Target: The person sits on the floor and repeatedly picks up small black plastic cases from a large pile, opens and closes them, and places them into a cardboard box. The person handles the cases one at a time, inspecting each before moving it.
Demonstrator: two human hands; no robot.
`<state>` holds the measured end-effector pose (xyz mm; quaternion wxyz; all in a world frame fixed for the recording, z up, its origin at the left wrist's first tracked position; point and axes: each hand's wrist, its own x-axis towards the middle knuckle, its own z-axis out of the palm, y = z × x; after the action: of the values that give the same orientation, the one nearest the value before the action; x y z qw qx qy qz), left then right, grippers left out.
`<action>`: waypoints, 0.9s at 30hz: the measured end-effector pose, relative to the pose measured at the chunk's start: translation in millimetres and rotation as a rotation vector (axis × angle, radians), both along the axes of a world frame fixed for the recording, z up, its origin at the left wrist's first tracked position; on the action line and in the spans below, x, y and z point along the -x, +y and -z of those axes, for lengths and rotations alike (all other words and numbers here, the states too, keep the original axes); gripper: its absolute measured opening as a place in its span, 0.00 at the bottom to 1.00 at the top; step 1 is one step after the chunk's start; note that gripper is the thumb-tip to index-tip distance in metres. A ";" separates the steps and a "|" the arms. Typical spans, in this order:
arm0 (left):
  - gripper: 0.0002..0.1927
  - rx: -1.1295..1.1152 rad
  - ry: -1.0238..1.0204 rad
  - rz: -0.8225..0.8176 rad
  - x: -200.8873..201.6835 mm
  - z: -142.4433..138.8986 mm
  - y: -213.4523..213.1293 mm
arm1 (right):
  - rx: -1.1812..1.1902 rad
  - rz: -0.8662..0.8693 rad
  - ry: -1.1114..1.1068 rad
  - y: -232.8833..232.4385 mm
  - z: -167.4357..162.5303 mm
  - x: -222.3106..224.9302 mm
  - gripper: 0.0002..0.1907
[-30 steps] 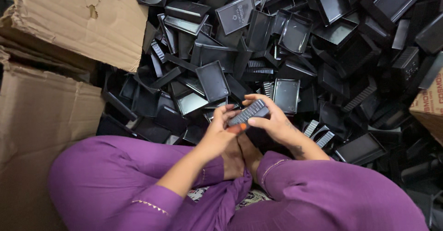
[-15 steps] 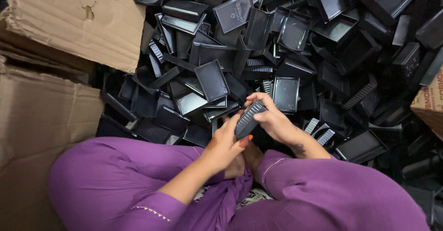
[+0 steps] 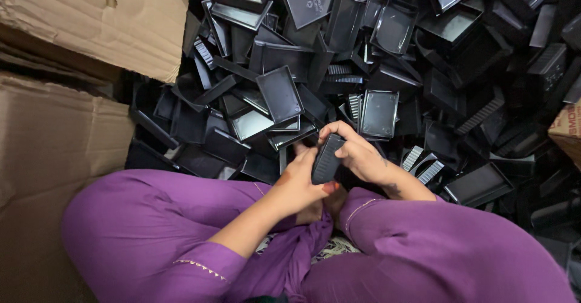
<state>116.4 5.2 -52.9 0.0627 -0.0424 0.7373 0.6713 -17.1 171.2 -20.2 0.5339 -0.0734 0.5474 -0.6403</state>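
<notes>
So the person is sitting cross-legged on the floor in purple clothes [image 3: 181,230], and both hands are working on one small black plastic piece [image 3: 327,159] right above the knees. The left hand [image 3: 301,179] is cupping it from below and the side, fingers wrapped against its lower end, while the right hand [image 3: 357,154] is curling over the top, fingers closing down on the upper edge. So both hands are clamped on that same piece, which is standing nearly upright between the palms, tilted a little to the right (it's ribbed on one face, as far as I can tell).

Just beyond the hands a huge heap of black plastic trays and lids [image 3: 387,55] is sprawling across the floor, all jumbled at every angle. One shallow rectangular tray [image 3: 279,94] is lying face up near the middle, and another with a pale dusty bottom [image 3: 379,113] is sitting just beside the right hand's knuckles.

On the left, a torn cardboard box [image 3: 66,115] is leaning against the pile, its flap [image 3: 91,18] hanging over the trays. The corner of another carton [image 3: 567,130] is poking in at the right edge.
</notes>
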 end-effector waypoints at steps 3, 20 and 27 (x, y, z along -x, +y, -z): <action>0.44 -0.017 -0.044 0.035 -1.4 -2.5 0.5 | -0.017 -0.038 0.005 0.7 1.9 0.2 0.24; 0.50 -0.189 -0.165 -0.046 1.6 3.8 9.5 | -0.151 -0.181 0.212 -3.1 -0.5 2.9 0.26; 0.53 -1.006 -0.386 -0.111 11.1 6.9 6.4 | -0.106 -0.303 0.744 -8.2 -20.7 8.5 0.45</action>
<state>105.2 11.6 -59.8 0.1741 -0.1684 0.2967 0.9238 -25.6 163.0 0.5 0.3906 -0.3522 0.7186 -0.4549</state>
